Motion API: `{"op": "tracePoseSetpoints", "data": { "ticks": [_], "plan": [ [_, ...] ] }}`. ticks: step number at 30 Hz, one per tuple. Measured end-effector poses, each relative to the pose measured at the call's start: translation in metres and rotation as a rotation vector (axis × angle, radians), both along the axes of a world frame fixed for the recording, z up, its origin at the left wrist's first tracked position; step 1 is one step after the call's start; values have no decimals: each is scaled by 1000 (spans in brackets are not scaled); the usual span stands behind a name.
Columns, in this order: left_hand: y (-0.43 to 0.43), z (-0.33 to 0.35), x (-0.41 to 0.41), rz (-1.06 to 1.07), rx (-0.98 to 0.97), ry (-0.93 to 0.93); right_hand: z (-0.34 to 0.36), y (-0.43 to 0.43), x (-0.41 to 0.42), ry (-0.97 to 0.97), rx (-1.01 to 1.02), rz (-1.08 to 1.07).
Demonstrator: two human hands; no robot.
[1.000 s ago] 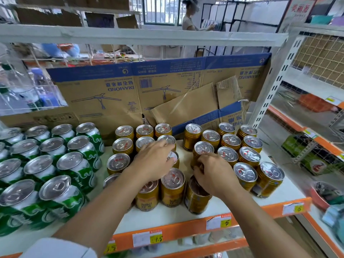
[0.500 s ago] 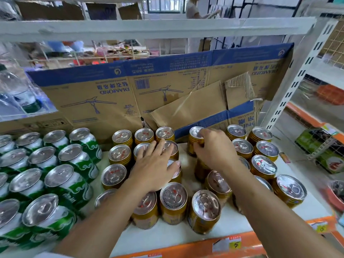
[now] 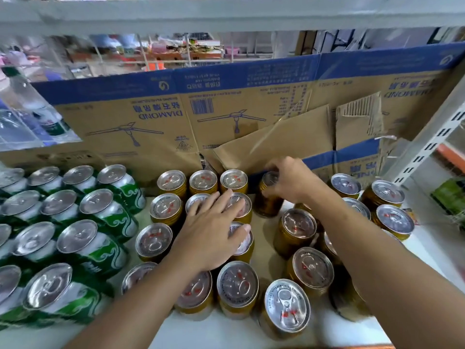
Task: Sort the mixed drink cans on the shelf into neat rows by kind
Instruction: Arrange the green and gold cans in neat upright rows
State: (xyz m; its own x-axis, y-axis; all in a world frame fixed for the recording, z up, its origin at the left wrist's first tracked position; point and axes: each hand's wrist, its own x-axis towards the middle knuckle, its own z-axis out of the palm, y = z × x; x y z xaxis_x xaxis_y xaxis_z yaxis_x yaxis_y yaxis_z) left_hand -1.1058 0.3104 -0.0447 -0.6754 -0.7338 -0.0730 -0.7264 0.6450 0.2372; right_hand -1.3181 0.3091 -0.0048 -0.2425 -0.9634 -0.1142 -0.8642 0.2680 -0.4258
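Our right hand (image 3: 294, 182) has travelled from the front edge of the white shelf board (image 3: 221, 333) to the back. It now curls its fingers over the rim of one short gold can with a silver pull-tab lid (image 3: 268, 205), gripping it from above. That can stands just ahead of the hand's knuckles, against the brown and blue cardboard box (image 3: 176, 117). It sits just beside the last of the three gold cans in the back row (image 3: 203, 181), to the thumb side of our hand. It looks slightly tilted, though blur makes that hard to confirm.

Our left hand (image 3: 211, 235) has stayed where it was a second ago. It lies flat and open, fingers (image 3: 226, 200) spread across the lids of the middle gold cans, pressing on them and gripping none.

We judge that the back row is gaining a fourth can while the left hand keeps the settled block from shifting. Below and outside our right wrist, the loose gold cans (image 3: 297, 227) stand unevenly spaced, so they have yet to be drawn into line. Well out beyond our left forearm, the tall green and white cans (image 3: 108, 215) are already grouped by kind
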Motion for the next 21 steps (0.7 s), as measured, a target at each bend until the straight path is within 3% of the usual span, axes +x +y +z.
{"op": "tracePoseSetpoints", "data": {
  "ticks": [6, 12, 21],
  "plan": [
    [1, -2, 0, 21, 19, 34, -4, -6, 3, -64, 31, 136],
    [0, -2, 1, 31, 31, 58, -5, -5, 2, 100, 35, 75],
    [2, 0, 2, 37, 26, 68, -9, -5, -1, 37, -46, 89]
  ]
}}
